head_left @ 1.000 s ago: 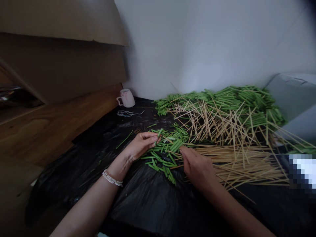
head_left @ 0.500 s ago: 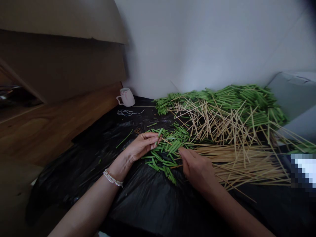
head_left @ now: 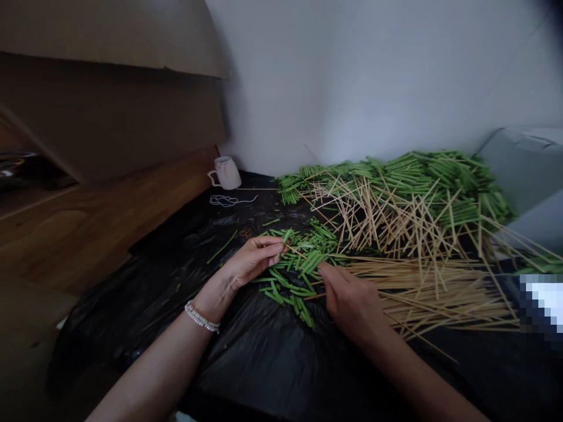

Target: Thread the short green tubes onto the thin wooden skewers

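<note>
My left hand (head_left: 257,258), with a beaded bracelet at the wrist, pinches a short piece of green stem (head_left: 287,236) between thumb and fingers. My right hand (head_left: 352,299) is closed on a thin wooden skewer (head_left: 295,251), whose far end meets the green piece at my left fingertips. Whether the tip has gone into the stem is too small to tell. Loose cut green stems (head_left: 281,287) lie under and between both hands. To the right of my right hand, a bundle of bare skewers (head_left: 440,293) lies roughly side by side.
Along the wall is a heap of skewers tipped with green stem pieces (head_left: 422,176). A mug (head_left: 227,173) and a tangle of pale string (head_left: 226,201) are at the back left. Black plastic sheeting (head_left: 246,363) covers the surface. A cardboard box (head_left: 153,111) stands at left.
Hardly anything differs. Both hands keep their places, and the green piece at my left fingertips has tilted very slightly.
</note>
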